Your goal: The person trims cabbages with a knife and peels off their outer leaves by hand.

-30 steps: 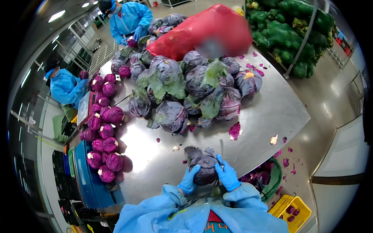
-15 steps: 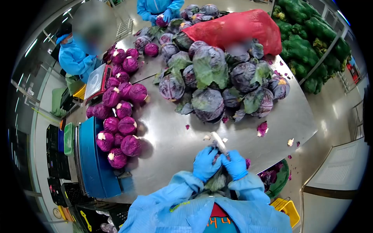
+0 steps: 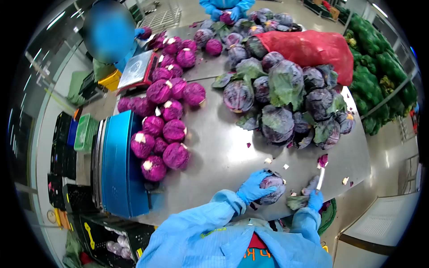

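Note:
My left hand (image 3: 254, 187), in a blue glove, grips the side of a red cabbage (image 3: 273, 187) near the table's front edge. The cabbage shows dull purple outer leaves. To its right, my gloved right hand (image 3: 315, 201) is closed round the handle of a knife (image 3: 320, 179), whose blade points away from me, apart from the cabbage. Loose cabbage leaves (image 3: 296, 202) lie beside my right hand at the table edge. A purple leaf scrap (image 3: 322, 160) is near the knife's tip.
Untrimmed cabbages (image 3: 278, 124) and a red mesh sack (image 3: 308, 50) cover the back right of the steel table (image 3: 214, 154). Trimmed cabbages (image 3: 176, 155) line the left, by a blue bin (image 3: 117, 165) and a scale (image 3: 136, 69). Two co-workers (image 3: 227, 6) stand beyond.
My hands have moved apart: the right has swung right with the knife, while the left now holds the cabbage in plain sight. The whole view has shifted, so the table contents appear farther right.

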Action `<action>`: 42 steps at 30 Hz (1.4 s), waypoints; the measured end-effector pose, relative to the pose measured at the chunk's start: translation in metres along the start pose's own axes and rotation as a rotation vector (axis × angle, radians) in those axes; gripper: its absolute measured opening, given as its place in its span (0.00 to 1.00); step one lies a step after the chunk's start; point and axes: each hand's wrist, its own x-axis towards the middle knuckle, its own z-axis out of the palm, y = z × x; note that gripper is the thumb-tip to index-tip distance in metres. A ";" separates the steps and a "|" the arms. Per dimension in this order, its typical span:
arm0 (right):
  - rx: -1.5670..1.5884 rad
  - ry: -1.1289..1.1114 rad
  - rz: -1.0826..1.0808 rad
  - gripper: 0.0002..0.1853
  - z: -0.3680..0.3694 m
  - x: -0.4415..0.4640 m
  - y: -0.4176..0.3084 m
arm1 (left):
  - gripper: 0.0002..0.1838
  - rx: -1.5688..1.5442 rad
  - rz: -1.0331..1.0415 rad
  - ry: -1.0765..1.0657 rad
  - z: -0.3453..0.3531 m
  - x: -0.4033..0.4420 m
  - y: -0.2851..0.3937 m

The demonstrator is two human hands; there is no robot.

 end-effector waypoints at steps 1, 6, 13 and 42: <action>0.014 0.050 -0.035 0.19 -0.011 0.001 0.022 | 0.37 -0.023 -0.018 -0.030 -0.005 -0.008 0.006; -0.320 0.106 0.072 0.14 -0.097 0.012 0.075 | 0.31 0.541 -0.061 -0.045 0.031 0.002 0.046; 0.605 -0.278 0.084 0.25 -0.074 -0.034 -0.057 | 0.51 0.755 -0.023 -0.221 0.050 0.020 0.073; -0.029 0.052 0.078 0.25 -0.088 -0.057 0.063 | 0.51 0.634 -0.039 -0.057 0.037 -0.024 0.045</action>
